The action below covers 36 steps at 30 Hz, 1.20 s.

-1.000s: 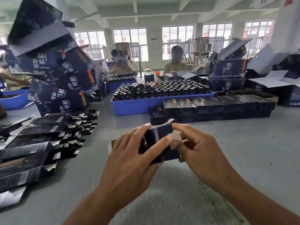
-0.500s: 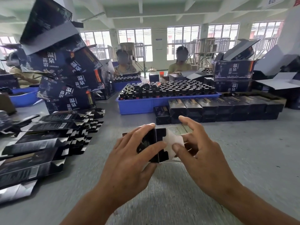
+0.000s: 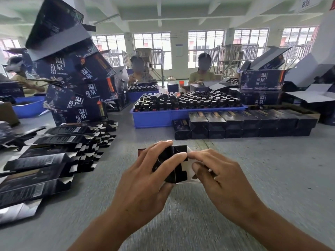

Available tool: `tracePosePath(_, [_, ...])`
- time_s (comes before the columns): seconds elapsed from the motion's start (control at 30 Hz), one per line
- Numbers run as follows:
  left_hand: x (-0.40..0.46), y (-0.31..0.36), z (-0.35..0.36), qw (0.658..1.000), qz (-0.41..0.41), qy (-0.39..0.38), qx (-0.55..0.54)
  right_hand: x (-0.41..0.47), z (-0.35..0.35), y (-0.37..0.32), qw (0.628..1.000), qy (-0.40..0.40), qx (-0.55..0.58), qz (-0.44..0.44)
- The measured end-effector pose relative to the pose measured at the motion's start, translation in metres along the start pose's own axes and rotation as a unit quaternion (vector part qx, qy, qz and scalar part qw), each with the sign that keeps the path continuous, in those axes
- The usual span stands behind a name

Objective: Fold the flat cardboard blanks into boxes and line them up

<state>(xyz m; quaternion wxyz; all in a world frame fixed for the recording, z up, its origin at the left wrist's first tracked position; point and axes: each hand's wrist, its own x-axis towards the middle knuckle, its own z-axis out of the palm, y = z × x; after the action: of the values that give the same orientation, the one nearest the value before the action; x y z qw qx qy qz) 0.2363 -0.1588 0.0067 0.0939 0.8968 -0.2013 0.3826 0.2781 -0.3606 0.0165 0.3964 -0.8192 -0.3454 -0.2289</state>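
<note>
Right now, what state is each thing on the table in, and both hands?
Box in hand: half formed, end flaps open, white inside showing.
Left hand: grips the box body.
Right hand: pinches the white end flap.
Flat blanks: unfolded, fanned in overlapping piles.
Finished boxes: closed, lined up in a row.
Blue tray: packed with upright bottles.

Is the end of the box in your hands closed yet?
Not yet: the box end is partly folded, white flap undersides still showing under the right hand.
</note>
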Motion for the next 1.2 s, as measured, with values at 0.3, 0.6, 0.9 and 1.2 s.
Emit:
tracePosePath(0.3, [0.000, -0.003, -0.004, 1.000, -0.015, 0.007, -0.005, -0.001, -0.003, -0.003, 0.997, -0.071, 0.013, 0.022])
tracePosePath(0.6, [0.000, -0.002, -0.001, 0.999, 0.029, 0.016, 0.014, -0.002, -0.001, -0.001, 1.000, 0.021, -0.006, 0.009])
tracePosePath(0.9, [0.000, -0.005, -0.002, 1.000, 0.005, 0.018, 0.008, -0.004, -0.002, -0.004, 0.993, 0.000, 0.106, 0.051])
tracePosePath(1.2, [-0.001, 0.006, 0.001, 0.997, -0.024, 0.041, -0.060, -0.003, -0.002, -0.009, 0.989, 0.021, 0.143, 0.044])
